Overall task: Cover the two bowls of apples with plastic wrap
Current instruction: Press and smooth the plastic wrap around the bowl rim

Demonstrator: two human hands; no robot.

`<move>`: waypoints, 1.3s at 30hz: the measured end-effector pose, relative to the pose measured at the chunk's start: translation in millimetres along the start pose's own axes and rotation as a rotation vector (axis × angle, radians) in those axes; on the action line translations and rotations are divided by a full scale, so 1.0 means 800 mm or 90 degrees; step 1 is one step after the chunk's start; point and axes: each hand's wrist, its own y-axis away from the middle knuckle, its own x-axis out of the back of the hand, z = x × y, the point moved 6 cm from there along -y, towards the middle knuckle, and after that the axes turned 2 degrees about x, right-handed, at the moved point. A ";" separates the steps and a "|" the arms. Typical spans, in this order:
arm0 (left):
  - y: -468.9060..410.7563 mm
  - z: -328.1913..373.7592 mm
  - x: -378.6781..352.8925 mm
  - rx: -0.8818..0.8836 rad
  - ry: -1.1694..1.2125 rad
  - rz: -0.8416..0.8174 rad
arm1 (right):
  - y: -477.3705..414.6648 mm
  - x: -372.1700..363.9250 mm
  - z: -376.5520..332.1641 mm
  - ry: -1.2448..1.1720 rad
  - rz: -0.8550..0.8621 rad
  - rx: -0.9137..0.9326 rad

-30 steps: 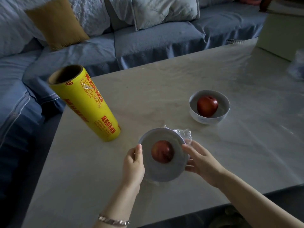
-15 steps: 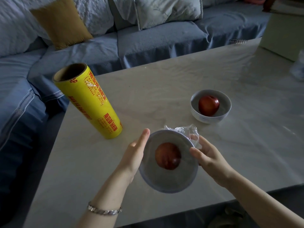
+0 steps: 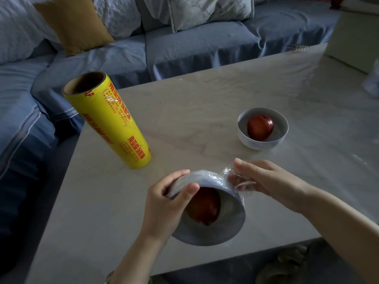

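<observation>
Near the front edge of the pale, smooth table [image 3: 205,89], a person holds a pale round bowl [image 3: 231,216] up off the top. It is tipped so its mouth faces near. A red apple [image 3: 205,208] sits inside, and clear plastic wrap [image 3: 238,179] is stretched over the mouth.

The left hand [image 3: 164,201] grips the bowl's left rim, with fingers curled round the back and the thumb pressed on the front. The right hand [image 3: 266,185] is at the far right side of the bowl, and its fingers pinch the loose bunch of wrap there. That bunch sits right at the bowl's outer wall, so I think the next job is to press it flat against the wall. The right hand is the one to do it.

A second pale bowl [image 3: 256,145] rests on the table, far and to the right, nearer the right hand. It holds a second red apple [image 3: 260,127] and looks bare, but clear wrap is hard to see.

A tall yellow roll of wrap [image 3: 114,124] stands on end at the far left, open end up, nearer the left hand. Nothing stands between the hands and these things.

A blue sofa [image 3: 184,48] with a mustard-yellow cushion [image 3: 71,23] sits beyond the table.
</observation>
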 end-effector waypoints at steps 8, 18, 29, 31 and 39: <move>0.008 0.005 0.001 0.001 -0.007 -0.032 | -0.011 -0.015 -0.028 0.106 -0.013 0.036; 0.011 0.006 -0.005 -0.028 -0.019 -0.103 | -0.016 0.003 -0.042 0.163 0.260 0.262; 0.017 0.024 -0.002 -0.114 0.056 -0.092 | -0.041 -0.032 0.000 0.171 0.114 0.103; 0.018 0.023 -0.005 -0.114 0.051 -0.098 | -0.041 -0.035 0.015 0.181 0.052 0.030; 0.015 0.016 0.009 -0.126 0.028 -0.028 | 0.004 0.038 -0.016 0.190 0.398 0.136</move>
